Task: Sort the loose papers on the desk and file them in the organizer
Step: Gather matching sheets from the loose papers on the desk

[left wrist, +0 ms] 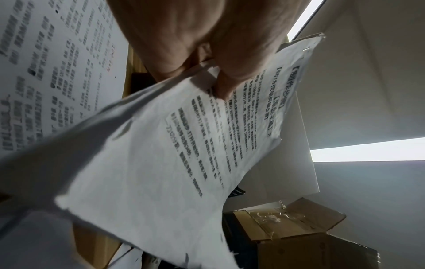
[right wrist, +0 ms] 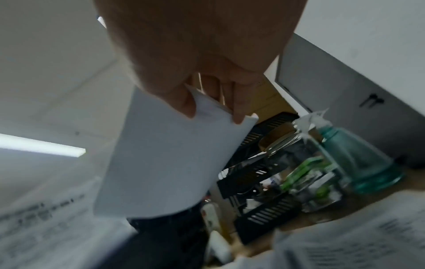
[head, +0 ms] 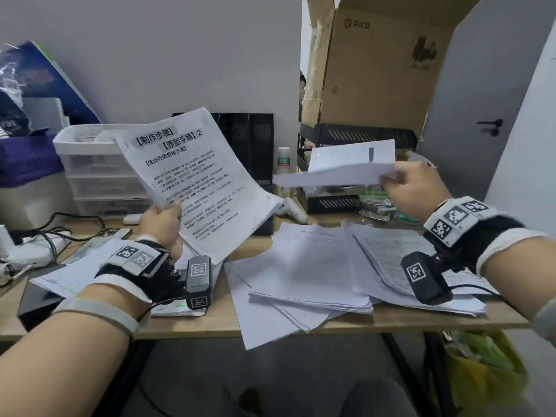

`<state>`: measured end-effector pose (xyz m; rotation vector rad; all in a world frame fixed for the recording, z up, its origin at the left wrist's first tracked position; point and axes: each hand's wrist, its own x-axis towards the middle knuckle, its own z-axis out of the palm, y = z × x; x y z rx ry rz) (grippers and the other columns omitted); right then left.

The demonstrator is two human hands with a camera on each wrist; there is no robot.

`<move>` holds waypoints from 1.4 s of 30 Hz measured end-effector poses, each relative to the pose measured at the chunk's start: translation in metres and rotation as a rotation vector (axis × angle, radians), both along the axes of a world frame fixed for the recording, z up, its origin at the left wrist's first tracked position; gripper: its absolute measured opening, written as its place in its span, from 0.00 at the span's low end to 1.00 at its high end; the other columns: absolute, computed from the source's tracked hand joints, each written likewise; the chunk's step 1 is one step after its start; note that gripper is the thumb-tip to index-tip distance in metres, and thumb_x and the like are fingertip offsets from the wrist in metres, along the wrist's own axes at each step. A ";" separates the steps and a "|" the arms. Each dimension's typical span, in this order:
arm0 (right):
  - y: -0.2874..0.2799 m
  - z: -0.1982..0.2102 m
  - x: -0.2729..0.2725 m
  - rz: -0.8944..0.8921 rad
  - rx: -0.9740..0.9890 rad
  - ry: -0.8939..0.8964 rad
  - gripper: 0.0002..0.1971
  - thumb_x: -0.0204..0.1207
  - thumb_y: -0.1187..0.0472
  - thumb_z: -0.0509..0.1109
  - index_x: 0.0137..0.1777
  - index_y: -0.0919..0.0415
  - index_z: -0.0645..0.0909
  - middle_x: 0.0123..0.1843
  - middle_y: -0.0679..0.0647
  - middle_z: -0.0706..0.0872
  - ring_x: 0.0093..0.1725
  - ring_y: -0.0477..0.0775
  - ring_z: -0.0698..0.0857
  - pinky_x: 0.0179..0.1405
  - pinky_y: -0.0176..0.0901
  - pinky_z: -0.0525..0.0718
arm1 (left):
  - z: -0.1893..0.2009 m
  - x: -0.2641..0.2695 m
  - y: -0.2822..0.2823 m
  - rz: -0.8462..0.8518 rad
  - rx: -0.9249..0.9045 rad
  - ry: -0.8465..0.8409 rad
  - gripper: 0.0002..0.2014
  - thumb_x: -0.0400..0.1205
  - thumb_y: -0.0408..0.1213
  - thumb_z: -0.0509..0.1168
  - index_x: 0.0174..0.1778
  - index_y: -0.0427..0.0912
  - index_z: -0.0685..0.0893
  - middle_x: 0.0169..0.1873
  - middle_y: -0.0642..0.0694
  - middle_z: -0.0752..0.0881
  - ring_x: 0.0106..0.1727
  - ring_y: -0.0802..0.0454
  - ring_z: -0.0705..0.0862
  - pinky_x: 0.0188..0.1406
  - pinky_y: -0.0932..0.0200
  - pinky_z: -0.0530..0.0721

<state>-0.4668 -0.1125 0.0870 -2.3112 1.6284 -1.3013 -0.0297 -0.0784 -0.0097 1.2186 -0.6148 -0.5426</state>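
My left hand (head: 164, 224) holds a stapled printed document (head: 192, 182) upright by its lower left edge; the left wrist view shows the thumb pinching that document (left wrist: 188, 145). My right hand (head: 412, 191) pinches the right end of a thin white paper bundle (head: 337, 176), held nearly flat above the desk, level with the black tiered tray organizer (head: 358, 136) behind it. The right wrist view shows the bundle's blank underside (right wrist: 165, 160) beside the organizer (right wrist: 260, 183). Loose papers (head: 316, 266) lie piled on the desk below. Black upright file holders (head: 255, 145) stand at the back.
A white drawer unit (head: 90, 164) stands at the back left, a large open cardboard box (head: 376, 70) on top of the organizer. A small bottle (head: 283, 161), cables (head: 54, 230) and a phone (head: 111, 233) are on the desk. A spray bottle (right wrist: 358, 156) sits by the organizer.
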 end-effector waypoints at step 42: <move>0.019 -0.017 0.013 -0.300 0.239 0.253 0.09 0.85 0.65 0.59 0.58 0.65 0.79 0.62 0.71 0.85 0.59 0.74 0.83 0.49 0.51 0.73 | 0.007 -0.020 0.037 -0.190 0.131 0.094 0.08 0.90 0.31 0.62 0.65 0.39 0.81 0.55 0.44 0.90 0.50 0.46 0.91 0.54 0.41 0.88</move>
